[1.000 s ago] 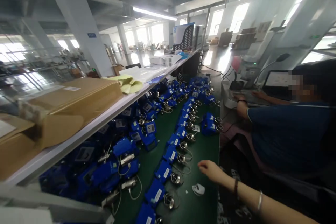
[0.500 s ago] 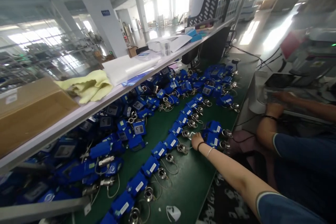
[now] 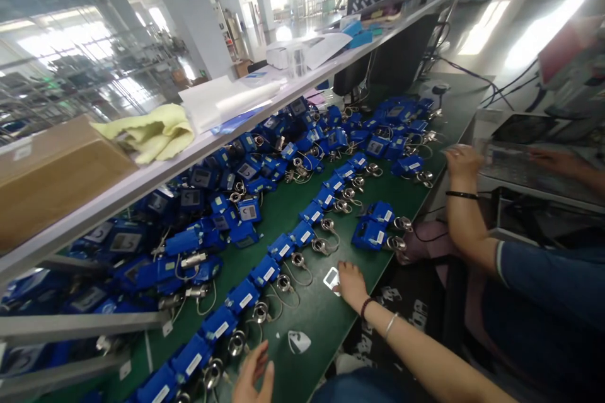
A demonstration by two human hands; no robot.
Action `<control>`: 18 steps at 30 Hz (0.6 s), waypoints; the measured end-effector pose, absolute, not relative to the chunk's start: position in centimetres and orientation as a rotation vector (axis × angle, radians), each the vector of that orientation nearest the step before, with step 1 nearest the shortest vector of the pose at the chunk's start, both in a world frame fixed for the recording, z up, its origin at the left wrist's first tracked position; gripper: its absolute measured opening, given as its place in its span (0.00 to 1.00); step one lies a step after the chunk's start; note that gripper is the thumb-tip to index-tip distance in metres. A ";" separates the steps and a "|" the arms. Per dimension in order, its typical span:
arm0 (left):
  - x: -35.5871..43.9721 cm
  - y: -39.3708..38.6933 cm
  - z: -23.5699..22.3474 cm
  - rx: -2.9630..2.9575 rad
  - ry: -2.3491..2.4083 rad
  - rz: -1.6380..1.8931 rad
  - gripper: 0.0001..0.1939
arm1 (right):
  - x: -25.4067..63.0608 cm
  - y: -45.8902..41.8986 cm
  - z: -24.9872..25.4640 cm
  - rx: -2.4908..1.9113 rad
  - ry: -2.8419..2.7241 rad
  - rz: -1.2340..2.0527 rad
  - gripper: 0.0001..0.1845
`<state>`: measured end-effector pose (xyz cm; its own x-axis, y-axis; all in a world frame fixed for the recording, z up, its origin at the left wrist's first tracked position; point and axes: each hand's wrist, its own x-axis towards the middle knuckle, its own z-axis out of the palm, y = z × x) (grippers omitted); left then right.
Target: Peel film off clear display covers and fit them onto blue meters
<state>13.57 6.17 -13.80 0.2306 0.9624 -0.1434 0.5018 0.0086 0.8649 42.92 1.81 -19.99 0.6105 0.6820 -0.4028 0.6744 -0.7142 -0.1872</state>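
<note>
My right hand (image 3: 352, 284) rests on the green mat (image 3: 331, 321), its fingers pressed together on the edge of a small white label sheet (image 3: 331, 278). Just beyond the sheet runs a long row of blue devices (image 3: 282, 245), each with a round metal fitting (image 3: 297, 259) on a thin cable. My left hand (image 3: 254, 378) comes in at the bottom edge with its fingers apart and nothing in it, next to the nearest fittings. Another white sheet piece (image 3: 299, 341) lies on the mat between my hands.
More blue devices (image 3: 198, 220) are heaped under a white shelf (image 3: 142, 182) that carries a cardboard box (image 3: 51, 170), a yellow cloth (image 3: 151, 132) and papers. On the right, a co-worker's hands (image 3: 463, 160) are at a keyboard (image 3: 515, 167). Two blue devices (image 3: 373, 233) sit apart near the mat's edge.
My right hand has drawn back toward me from the row of devices, bringing the small white sheet. My left hand has come into view at the bottom. The view has tipped further down.
</note>
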 end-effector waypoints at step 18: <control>16.8 5.1 -3.5 1.626 1.065 0.518 0.11 | 31.5 0.2 -5.7 -1.505 -0.783 1.263 0.18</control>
